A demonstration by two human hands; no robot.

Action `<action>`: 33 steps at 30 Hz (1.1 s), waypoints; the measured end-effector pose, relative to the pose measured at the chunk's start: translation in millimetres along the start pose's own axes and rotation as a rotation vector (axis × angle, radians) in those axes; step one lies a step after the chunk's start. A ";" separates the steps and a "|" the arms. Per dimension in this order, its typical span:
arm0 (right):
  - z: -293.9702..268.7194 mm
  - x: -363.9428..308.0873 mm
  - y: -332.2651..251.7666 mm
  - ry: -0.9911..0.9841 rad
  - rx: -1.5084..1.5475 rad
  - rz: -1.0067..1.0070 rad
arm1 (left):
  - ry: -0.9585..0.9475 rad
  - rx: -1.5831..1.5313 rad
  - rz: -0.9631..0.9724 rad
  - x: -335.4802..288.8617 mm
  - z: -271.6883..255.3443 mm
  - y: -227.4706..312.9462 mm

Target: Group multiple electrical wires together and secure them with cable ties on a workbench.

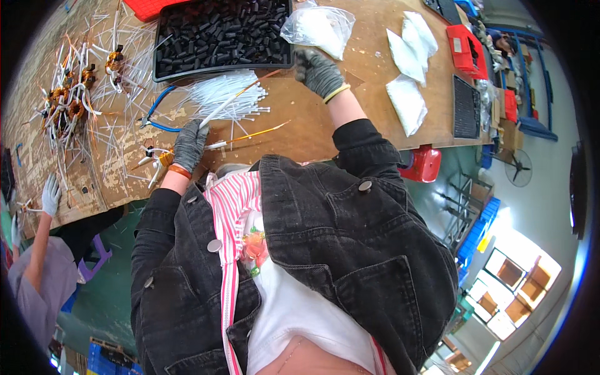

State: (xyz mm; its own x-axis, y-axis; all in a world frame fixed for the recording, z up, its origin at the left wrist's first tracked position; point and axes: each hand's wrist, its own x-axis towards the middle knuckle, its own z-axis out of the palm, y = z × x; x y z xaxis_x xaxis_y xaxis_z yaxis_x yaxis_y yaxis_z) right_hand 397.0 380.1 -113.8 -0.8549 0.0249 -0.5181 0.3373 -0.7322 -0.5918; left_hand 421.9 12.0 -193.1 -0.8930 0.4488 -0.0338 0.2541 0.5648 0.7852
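Note:
My left hand (189,145), in a grey glove, is closed on a copper-wound coil (165,158) with white-sleeved leads. One lead (226,107) slants up and right to a bare copper end; another points right along the table. My right hand (320,74), also gloved, is beside the lower right corner of a black tray (225,67) full of small black tubes. Its fingers are curled in, and what they hold, if anything, is hidden. Between the tray and my left hand lie a pile of white cable ties (240,94) and blue-handled cutters (164,100).
Several similar coils (69,100) are heaped at left among scattered ties. Plastic bags of white pieces (322,28) (407,103) lie right of the tray. Beyond are a red bin (465,51) and a red stool (425,165). A co-worker's gloved hand (51,195) rests at the left edge.

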 end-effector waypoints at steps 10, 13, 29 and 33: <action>-16.1 -13.5 43.4 0.135 -0.663 0.184 | 0.000 -0.133 -0.045 -0.9 -2.1 13.4; -1.4 -16.4 61.8 0.021 -0.435 0.271 | -0.035 -0.026 0.016 0.0 -1.4 5.8; -6.4 -7.8 38.5 0.085 -0.128 -0.012 | -0.045 -0.096 -0.073 -1.2 1.5 5.6; -16.3 -13.4 24.0 0.156 -0.362 -0.094 | -0.039 -0.093 -0.041 -3.3 0.3 5.3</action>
State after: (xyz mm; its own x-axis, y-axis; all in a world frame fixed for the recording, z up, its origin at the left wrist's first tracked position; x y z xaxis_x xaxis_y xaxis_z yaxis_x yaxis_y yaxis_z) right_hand 422.9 373.3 -131.1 -0.8283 0.2036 -0.5220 0.4009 -0.4355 -0.8060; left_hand 426.3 13.7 -189.0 -0.8865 0.4539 -0.0898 0.1802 0.5174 0.8365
